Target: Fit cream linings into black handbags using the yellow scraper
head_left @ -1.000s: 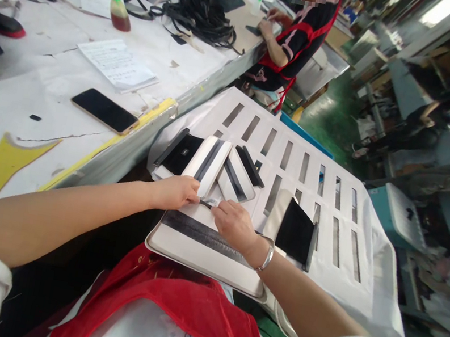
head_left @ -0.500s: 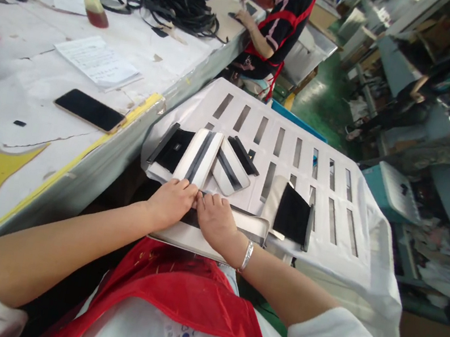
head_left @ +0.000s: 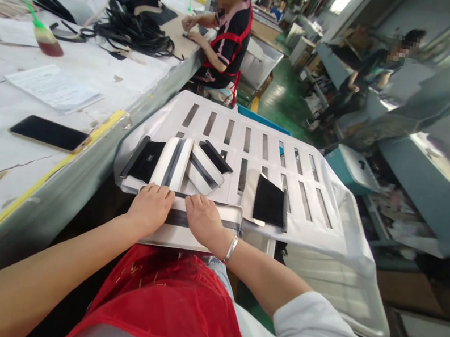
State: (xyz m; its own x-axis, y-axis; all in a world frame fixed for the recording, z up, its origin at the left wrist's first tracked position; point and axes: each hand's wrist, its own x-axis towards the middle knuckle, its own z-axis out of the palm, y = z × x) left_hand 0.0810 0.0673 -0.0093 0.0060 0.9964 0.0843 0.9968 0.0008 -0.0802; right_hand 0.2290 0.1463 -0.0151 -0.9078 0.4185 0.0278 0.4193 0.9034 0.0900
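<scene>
A cream bag piece with a dark stripe lies across the near edge of the slotted white rack, close to my lap. My left hand curls over its upper edge at the left. My right hand grips the same edge farther right, a silver bracelet on its wrist. My thumbs are hidden. Just beyond are a striped cream bag piece and a second, tilted striped piece. Black-lined pieces flank them: one at left, another at right.
The slotted white rack stands against the long worktable. On that table are a phone, papers, a green-tipped glue bottle and black straps. A co-worker sits at its far side.
My hands have moved apart along the upper edge of the held piece, after being together at its middle. The view has tilted up, and the surroundings sit farther left in it.
</scene>
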